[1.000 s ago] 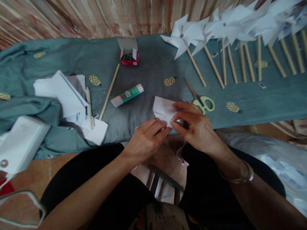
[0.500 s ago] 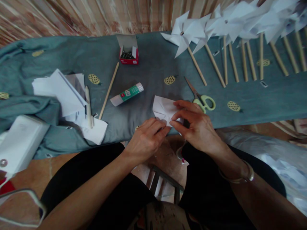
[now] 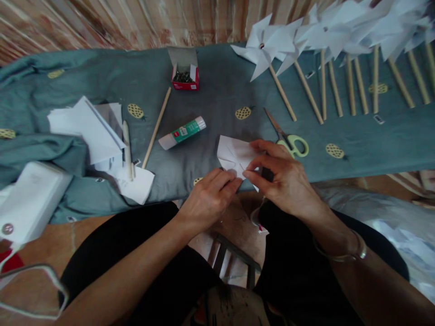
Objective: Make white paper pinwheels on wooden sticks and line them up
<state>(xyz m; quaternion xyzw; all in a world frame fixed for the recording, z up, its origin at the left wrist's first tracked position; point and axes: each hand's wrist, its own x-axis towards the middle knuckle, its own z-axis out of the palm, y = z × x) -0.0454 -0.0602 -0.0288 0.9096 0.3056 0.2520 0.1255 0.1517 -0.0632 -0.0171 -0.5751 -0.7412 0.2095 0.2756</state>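
A small folded white paper square (image 3: 234,154) lies at the near edge of the teal cloth (image 3: 217,90). My left hand (image 3: 207,199) pinches its near corner with closed fingertips. My right hand (image 3: 283,181) grips the paper's right side, thumb and fingers pressed on a fold. The two hands almost touch over the paper. Green-handled scissors (image 3: 288,141) lie just beyond my right hand. A glue stick (image 3: 182,132) with a green label lies to the left of the paper.
Several finished white paper pinwheels on wooden sticks (image 3: 306,40) line the far right. A red box of pins (image 3: 184,76) stands at the back. A loose wooden stick (image 3: 155,128), a stack of white paper (image 3: 88,129) and a white box (image 3: 30,201) are at the left.
Both hands stay on the paper with only slight finger shifts. The view has drifted a little.
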